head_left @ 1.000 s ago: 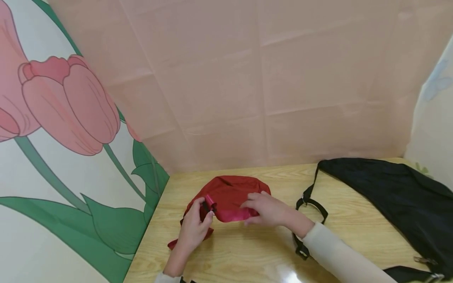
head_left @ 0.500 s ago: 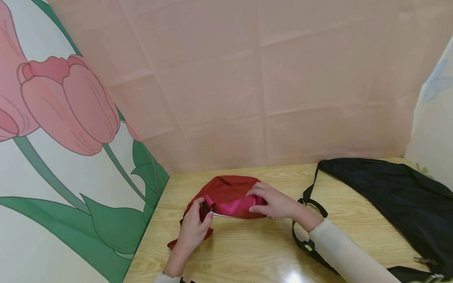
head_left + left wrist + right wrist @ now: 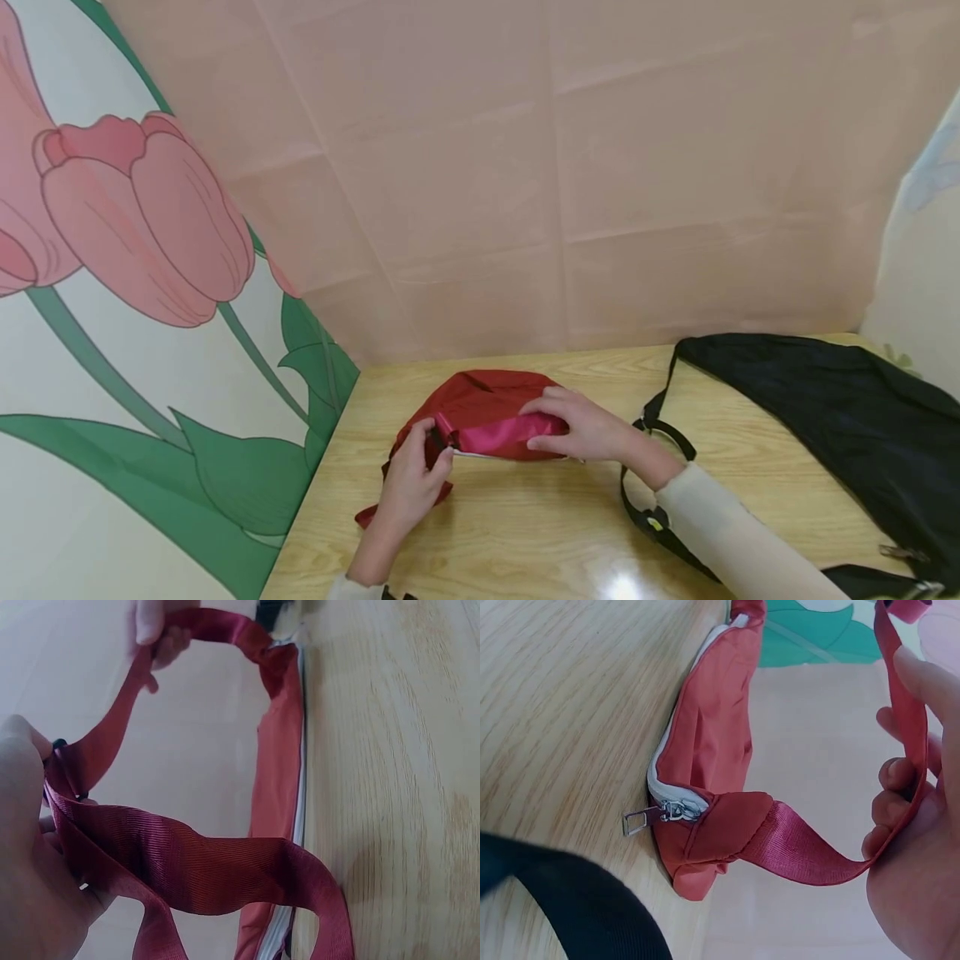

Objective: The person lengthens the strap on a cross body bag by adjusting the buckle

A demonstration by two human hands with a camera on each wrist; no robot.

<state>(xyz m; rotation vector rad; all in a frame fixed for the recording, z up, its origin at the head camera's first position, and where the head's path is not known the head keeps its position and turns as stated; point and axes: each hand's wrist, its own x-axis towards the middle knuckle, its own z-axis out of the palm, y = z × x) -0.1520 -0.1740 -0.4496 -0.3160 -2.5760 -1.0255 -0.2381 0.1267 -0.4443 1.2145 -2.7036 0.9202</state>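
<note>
Left hand (image 3: pixel 407 483) pinches the magenta strap (image 3: pixel 495 435) near its black slider (image 3: pixel 59 743)! Right hand (image 3: pixel 583 427) clamps fingers round it, red bag (image 3: pixel 491 395) behind

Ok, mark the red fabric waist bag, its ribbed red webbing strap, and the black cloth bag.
Red fabric waist bag (image 3: pixel 483 396), head view: on its upper panel.
Ribbed red webbing strap (image 3: pixel 806 851), right wrist view: on its lower curve.
Black cloth bag (image 3: pixel 862 425), head view: middle of its body.
</note>
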